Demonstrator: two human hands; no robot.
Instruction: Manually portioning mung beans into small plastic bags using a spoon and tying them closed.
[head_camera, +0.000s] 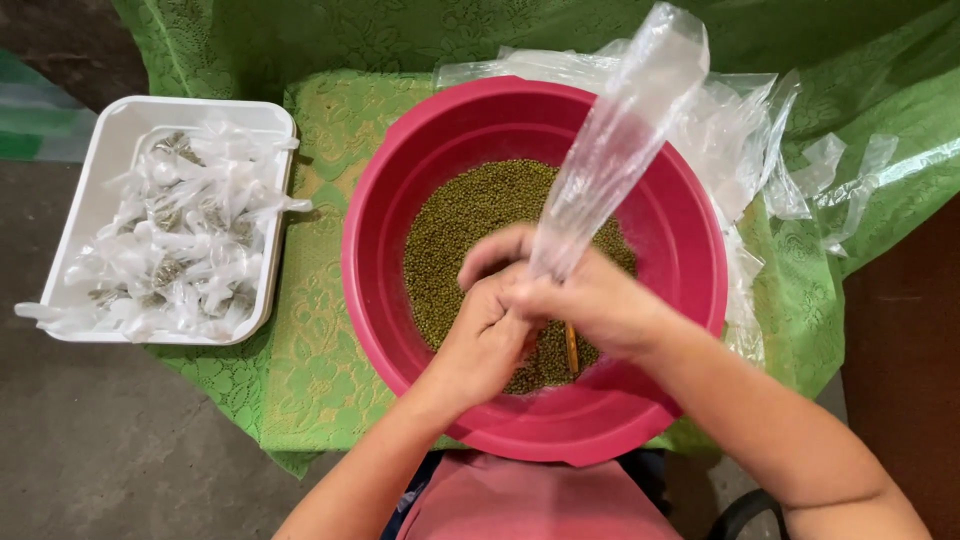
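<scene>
We appear to be in a home or small backyard packing spot: a low table (320, 380) draped in green lace cloth (330, 230) stands on bare concrete floor (90, 440), bearing a pink plastic basin (690, 250) of green beans (470, 215) and a white tray (100, 180).

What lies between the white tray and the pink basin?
In the head view, only a strip of green lace cloth separates the white tray from the pink basin; nothing else sits there.

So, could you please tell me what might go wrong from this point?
The clear bag is gripped only at its lower end by both hands; if it slips, beans could spill. They would probably land in the red basin below. The loose bags on the cloth beside it might slide off.
</scene>
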